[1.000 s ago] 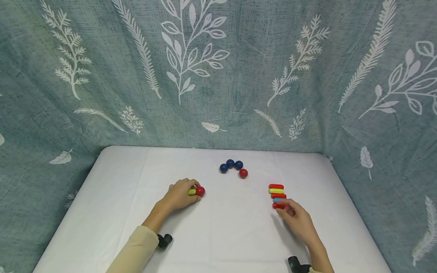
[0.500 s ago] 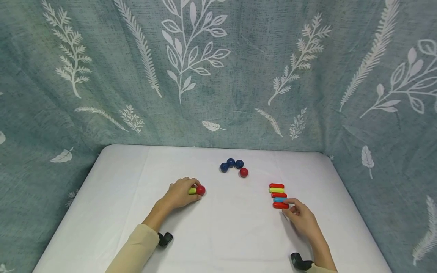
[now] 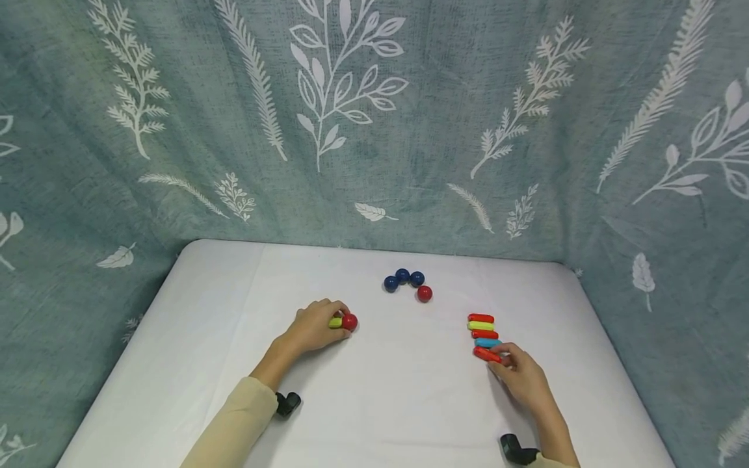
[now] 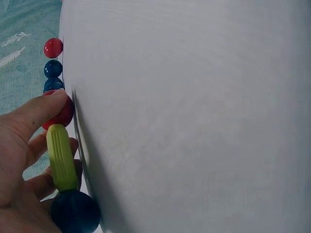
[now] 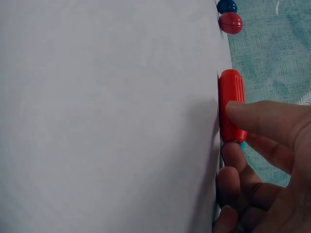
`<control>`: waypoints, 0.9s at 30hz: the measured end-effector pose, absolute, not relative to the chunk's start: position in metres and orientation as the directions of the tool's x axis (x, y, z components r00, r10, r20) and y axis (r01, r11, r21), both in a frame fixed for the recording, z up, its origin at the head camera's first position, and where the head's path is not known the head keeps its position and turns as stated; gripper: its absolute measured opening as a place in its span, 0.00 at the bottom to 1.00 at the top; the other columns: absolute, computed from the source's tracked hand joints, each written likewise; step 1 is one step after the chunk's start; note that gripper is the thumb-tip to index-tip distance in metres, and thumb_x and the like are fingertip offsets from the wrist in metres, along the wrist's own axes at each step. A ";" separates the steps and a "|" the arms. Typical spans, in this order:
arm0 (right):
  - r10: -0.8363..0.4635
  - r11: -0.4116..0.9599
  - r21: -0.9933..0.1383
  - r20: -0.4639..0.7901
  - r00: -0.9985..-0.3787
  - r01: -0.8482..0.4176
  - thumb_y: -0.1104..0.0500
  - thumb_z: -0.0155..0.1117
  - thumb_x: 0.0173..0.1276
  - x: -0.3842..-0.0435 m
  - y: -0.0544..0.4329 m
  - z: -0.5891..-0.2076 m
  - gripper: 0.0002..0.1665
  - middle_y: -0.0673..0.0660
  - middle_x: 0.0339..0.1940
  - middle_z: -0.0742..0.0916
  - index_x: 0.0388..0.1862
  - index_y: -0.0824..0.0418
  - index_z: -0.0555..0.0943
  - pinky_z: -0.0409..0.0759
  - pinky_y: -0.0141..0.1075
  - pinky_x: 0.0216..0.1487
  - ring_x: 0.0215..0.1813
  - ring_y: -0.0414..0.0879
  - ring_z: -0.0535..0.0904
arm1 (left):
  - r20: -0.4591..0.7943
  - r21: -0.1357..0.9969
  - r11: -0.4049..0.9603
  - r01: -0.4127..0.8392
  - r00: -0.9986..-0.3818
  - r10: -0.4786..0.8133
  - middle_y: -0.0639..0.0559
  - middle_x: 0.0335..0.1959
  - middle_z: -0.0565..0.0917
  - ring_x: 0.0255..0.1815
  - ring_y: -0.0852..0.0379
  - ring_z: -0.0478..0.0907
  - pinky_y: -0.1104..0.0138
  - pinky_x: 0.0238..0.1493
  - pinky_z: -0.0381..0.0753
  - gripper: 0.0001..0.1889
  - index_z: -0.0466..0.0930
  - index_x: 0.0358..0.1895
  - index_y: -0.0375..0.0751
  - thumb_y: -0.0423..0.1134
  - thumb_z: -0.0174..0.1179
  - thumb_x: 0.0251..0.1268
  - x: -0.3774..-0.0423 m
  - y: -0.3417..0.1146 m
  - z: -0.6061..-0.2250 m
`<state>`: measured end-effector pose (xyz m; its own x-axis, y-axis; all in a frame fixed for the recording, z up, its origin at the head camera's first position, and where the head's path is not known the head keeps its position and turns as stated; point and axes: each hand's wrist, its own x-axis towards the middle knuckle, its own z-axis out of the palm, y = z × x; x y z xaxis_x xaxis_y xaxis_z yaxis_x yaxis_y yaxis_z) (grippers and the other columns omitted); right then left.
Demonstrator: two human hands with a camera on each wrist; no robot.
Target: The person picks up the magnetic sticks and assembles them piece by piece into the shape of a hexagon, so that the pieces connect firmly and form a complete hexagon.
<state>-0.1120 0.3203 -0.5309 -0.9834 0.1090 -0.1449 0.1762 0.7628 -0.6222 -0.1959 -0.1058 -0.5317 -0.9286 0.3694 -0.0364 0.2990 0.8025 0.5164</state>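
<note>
My left hand (image 3: 318,326) grips a joined piece: a red ball (image 3: 350,322) at one end, a yellow-green ribbed rod (image 4: 61,158) in the middle and a dark blue ball (image 4: 75,211) at the other end. The thumb presses on the red ball, and the hand covers the blue ball in the head view. On the right, my right hand (image 3: 523,378) pinches the end of a red rod (image 5: 232,90), nearest of a column of rods. That rod lies slightly slanted, just below a light blue rod (image 3: 487,342).
Beyond the blue rod lie a red rod (image 3: 485,335), a yellow-green rod (image 3: 481,325) and another red rod (image 3: 481,318). Several balls sit at the back: dark blue balls (image 3: 402,275) and a red ball (image 3: 424,294). A patterned curtain (image 3: 433,130) hangs behind the white table (image 3: 374,403).
The nearest red rod has tilted, its right end now between my right thumb and fingers. My left hand keeps its grip on the joined piece. The head view has shifted slightly.
</note>
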 end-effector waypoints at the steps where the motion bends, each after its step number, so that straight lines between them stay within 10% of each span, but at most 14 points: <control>1: 0.108 0.766 -0.619 -0.142 -0.984 0.173 0.61 0.68 0.68 -0.112 0.320 -0.531 0.19 0.58 0.34 0.80 0.56 0.65 0.79 0.70 0.39 0.30 0.34 0.50 0.72 | -0.036 0.514 0.804 0.300 -0.929 0.369 0.54 0.46 0.82 0.50 0.53 0.77 0.48 0.48 0.71 0.22 0.81 0.55 0.53 0.51 0.73 0.59 -0.196 -0.105 -0.532; 27: -0.082 0.697 -0.717 -0.093 -0.992 0.009 0.59 0.70 0.68 -0.148 0.224 -0.528 0.14 0.53 0.32 0.78 0.52 0.53 0.84 0.70 0.36 0.30 0.32 0.48 0.71 | -0.046 0.512 0.791 0.335 -0.909 0.414 0.53 0.47 0.81 0.50 0.53 0.76 0.49 0.46 0.72 0.22 0.81 0.58 0.57 0.53 0.71 0.61 -0.198 -0.108 -0.528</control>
